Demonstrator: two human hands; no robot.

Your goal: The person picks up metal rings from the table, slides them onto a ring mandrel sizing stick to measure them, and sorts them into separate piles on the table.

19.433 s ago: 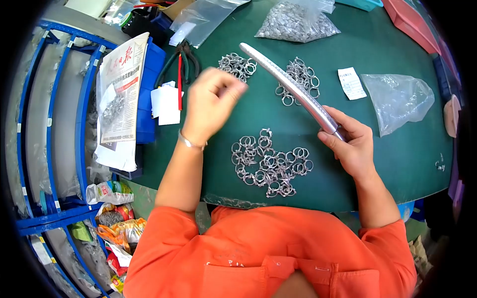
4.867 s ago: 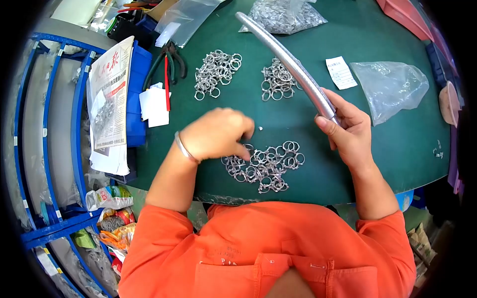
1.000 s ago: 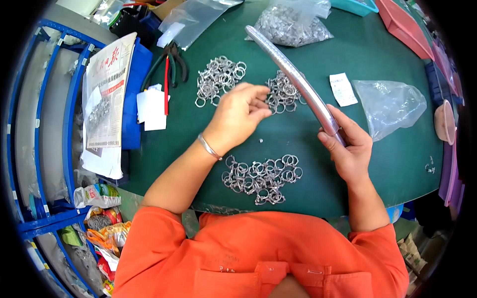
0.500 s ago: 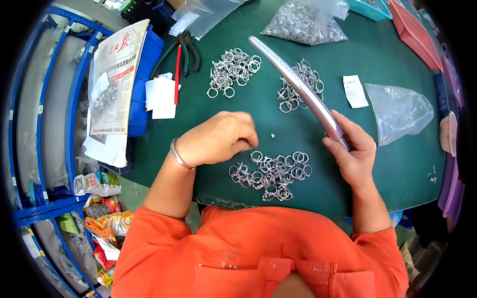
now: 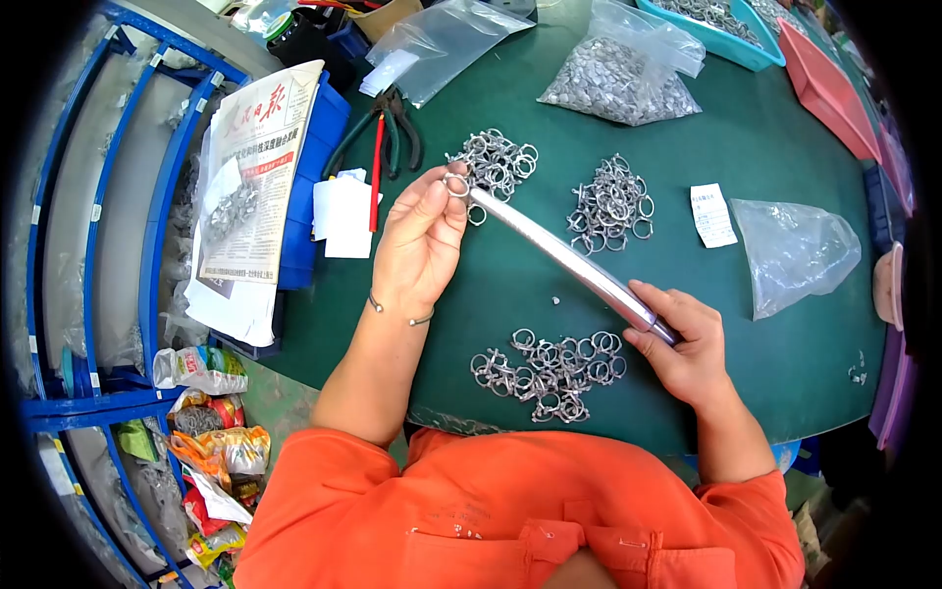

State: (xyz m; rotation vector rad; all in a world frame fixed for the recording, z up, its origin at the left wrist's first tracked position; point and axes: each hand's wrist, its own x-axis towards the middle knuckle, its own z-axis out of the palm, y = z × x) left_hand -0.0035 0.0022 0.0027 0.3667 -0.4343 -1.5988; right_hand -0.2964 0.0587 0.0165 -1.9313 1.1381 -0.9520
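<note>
Ring point(image 5: 465, 187), one: we pinch it between left hand point(image 5: 422, 236) thumb and fingertips. Metal rod point(image 5: 569, 261), one: tip just beside those fingertips, lower end clasped by our right hand's point(image 5: 687, 344) fingers.

I have both arms point(image 5: 365, 378) extended forward, the left hand point(image 5: 424, 234) palm up, thumb and fingers pinched, the right hand point(image 5: 687, 346) closer in, fingers curled tight.

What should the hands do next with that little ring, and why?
Probably slip the ring over the metal rod's far tip: the left hand pinches it right by that tip, while the right hand grips the rod's other end.
</note>
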